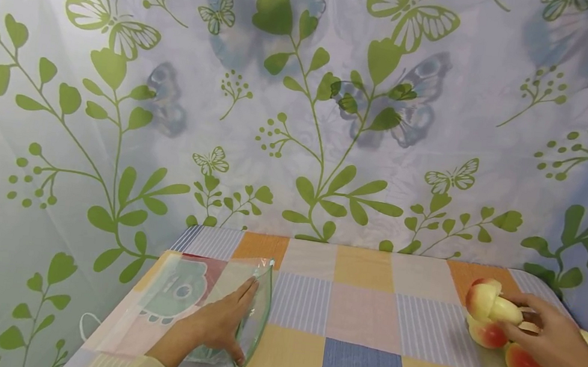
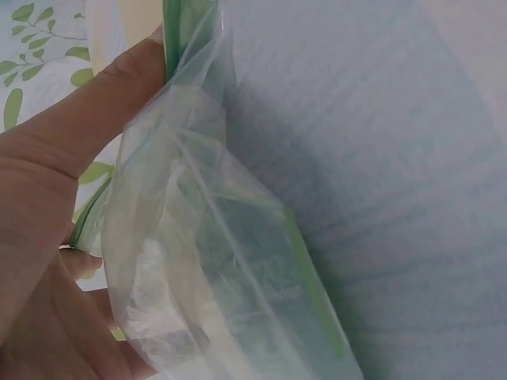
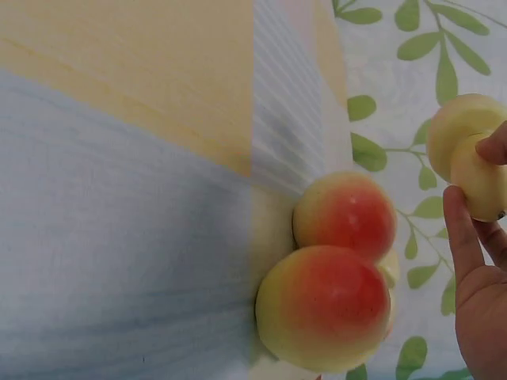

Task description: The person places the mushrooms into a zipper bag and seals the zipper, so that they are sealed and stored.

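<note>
Plastic bag (image 1: 180,292): laid on the left of the patchwork-covered worktop (image 1: 365,319), its green zip edge (image 1: 269,302) turned towards the middle.
Left hand (image 1: 220,322): set against the bag, thumb and fingers spread wide.
Right hand (image 1: 554,340): one mushroom-shaped piece (image 1: 488,302) pinched by its pale stem and held raised.
Other mushroom-shaped pieces (image 1: 528,365): grouped below, red and yellow caps shown.
Backdrop (image 1: 309,149): printed with green leaves.

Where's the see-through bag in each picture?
Head: the bag is at lower left, touched by the left hand.
Left wrist: it's in the middle, reaching the top and bottom edges.
Right wrist: not in it.
Shared landmark: the leafy cloth, at the top in head, upper left in left wrist, right in right wrist.
</note>
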The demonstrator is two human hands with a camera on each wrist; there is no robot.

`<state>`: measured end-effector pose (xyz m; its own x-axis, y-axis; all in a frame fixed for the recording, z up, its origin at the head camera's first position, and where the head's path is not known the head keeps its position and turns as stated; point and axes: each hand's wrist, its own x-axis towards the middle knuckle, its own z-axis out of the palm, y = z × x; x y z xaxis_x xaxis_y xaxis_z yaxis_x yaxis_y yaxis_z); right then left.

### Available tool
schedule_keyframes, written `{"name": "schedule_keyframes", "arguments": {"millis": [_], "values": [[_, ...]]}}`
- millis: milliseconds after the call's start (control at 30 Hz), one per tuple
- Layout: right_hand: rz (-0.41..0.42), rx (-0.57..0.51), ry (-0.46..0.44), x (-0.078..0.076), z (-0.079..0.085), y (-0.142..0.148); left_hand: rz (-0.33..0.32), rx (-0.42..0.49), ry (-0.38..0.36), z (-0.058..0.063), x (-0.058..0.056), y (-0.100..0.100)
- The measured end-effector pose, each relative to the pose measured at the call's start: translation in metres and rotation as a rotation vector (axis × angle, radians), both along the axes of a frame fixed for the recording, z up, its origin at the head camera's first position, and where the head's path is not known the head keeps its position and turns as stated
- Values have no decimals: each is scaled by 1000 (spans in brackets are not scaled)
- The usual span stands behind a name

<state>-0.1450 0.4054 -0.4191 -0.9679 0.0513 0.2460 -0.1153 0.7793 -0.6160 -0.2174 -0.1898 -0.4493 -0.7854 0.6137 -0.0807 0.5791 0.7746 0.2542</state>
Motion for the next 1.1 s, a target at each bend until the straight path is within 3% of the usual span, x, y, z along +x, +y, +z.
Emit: {"name": "schedule_keyframes", "arguments": {"millis": [300, 667, 900, 1100], "values": [[48, -11, 105, -7, -5, -13, -25, 7, 14, 3, 0, -3], [140, -78, 123, -16, -11, -27, -45, -7, 23, 5, -3, 4], [144, -57, 117, -21, -10, -43, -46, -15, 11, 2, -4, 4], [200, -85, 166, -28, -12, -55, -49, -8, -3, 1, -6, 4]]}}
